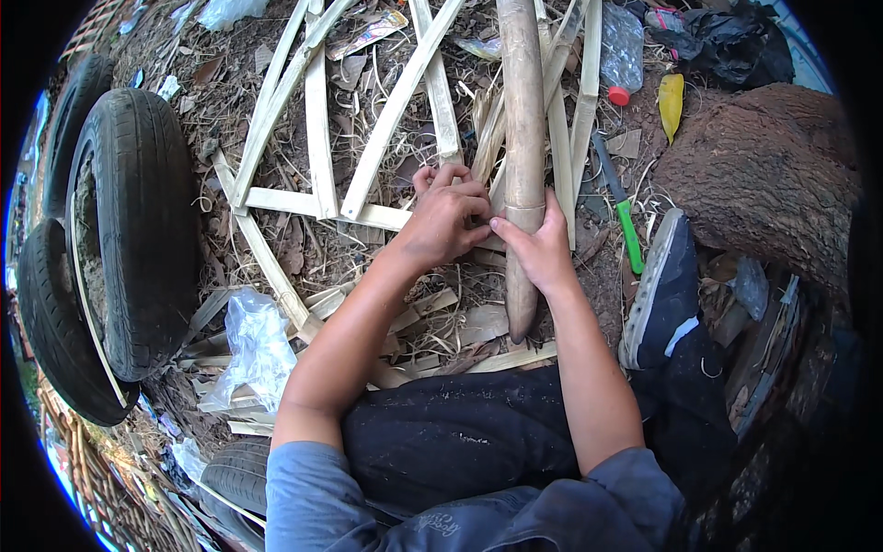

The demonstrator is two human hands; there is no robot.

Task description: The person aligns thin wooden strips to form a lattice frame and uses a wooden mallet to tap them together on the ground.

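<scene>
A smooth tan pole, which looks like bamboo, runs from the far edge toward my lap, its rounded end near my leg. My right hand is closed around it near that end, the thumb laid across toward the left. Just left of the pole is my left hand, fingers curled and thumb and forefinger pressed together near my right thumb. Anything pinched there is too small to make out. Pale split strips lie beyond my hands, one crosswise strip passing toward my left hand. A green-handled knife lies to the right.
Old tyres stand at the left. A thick rough-barked log lies at the right, near my shoe. A clear bottle with a red cap and a yellow object lie farther off. A crumpled plastic bag rests by my left arm.
</scene>
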